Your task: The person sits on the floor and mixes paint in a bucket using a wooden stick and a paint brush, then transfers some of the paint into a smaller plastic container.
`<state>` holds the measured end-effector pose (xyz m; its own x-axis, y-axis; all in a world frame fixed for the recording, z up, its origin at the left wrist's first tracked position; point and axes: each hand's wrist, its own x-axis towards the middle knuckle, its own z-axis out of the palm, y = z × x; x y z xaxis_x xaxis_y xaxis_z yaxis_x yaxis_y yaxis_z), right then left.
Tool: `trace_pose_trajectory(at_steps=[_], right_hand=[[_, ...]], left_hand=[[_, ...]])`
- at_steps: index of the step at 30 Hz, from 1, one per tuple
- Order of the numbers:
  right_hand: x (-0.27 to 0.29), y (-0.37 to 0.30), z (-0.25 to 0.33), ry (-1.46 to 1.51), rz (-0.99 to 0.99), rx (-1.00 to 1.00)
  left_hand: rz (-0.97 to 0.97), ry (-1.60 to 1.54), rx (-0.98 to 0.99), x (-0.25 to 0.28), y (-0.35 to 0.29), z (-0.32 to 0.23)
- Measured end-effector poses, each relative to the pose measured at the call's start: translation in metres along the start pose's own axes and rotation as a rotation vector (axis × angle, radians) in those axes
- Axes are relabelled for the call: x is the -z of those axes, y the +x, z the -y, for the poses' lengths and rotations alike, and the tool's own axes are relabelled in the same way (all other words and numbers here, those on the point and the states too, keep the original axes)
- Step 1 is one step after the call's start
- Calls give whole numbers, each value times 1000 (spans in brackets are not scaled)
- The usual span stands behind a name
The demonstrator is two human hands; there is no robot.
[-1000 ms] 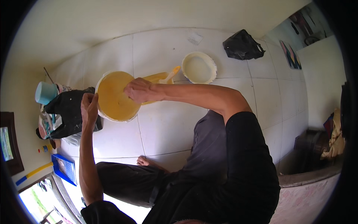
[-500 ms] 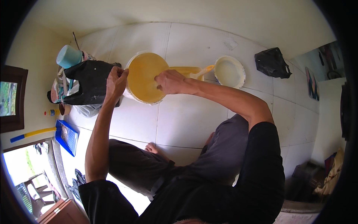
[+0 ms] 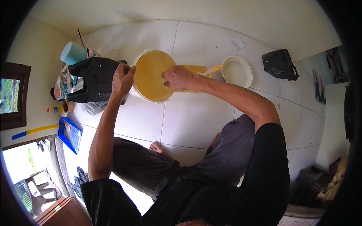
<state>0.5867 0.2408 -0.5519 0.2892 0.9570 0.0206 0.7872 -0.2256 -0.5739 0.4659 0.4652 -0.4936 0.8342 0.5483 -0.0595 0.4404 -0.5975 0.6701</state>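
A round white bucket (image 3: 152, 60) with a yellow coating over its inside stands on the floor ahead of me. My left hand (image 3: 123, 78) is closed on the left edge of its rim. Over the right part of the bucket's mouth hangs my right hand (image 3: 179, 78), its fingers curled together; whatever they hold is hidden. Behind that hand, right of the bucket, is a yellow tray (image 3: 194, 69), partly covered by my wrist. A brush with a yellow handle (image 3: 214, 70) leans there. Farther right sits a white tub (image 3: 237, 72) holding something pale.
A black plastic bag (image 3: 92, 81) lies left of the bucket, with a light blue container (image 3: 73, 53) beyond it. By the left wall is a blue paint tray (image 3: 69, 134) with a yellow-handled tool (image 3: 37, 131). Another black bag (image 3: 280, 64) stands at the far right.
The view has shifted slightly, so everything sits a little farther right. My right hand stays closed over the bucket with only a small shift; my left hand keeps its hold on the rim.
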Motion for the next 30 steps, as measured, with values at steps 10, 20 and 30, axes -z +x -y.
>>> trace_pose_trajectory(at_steps=[10, 20, 30], right_hand=[[-1, 4, -12, -25, -5, -36], [10, 4, -10, -32, 155, -11], [5, 5, -7, 28, 138, -17]], left_hand=[[4, -27, 12, -1, 2, 2], [0, -28, 12, -2, 2, 2], [-23, -12, 7, -1, 0, 0]])
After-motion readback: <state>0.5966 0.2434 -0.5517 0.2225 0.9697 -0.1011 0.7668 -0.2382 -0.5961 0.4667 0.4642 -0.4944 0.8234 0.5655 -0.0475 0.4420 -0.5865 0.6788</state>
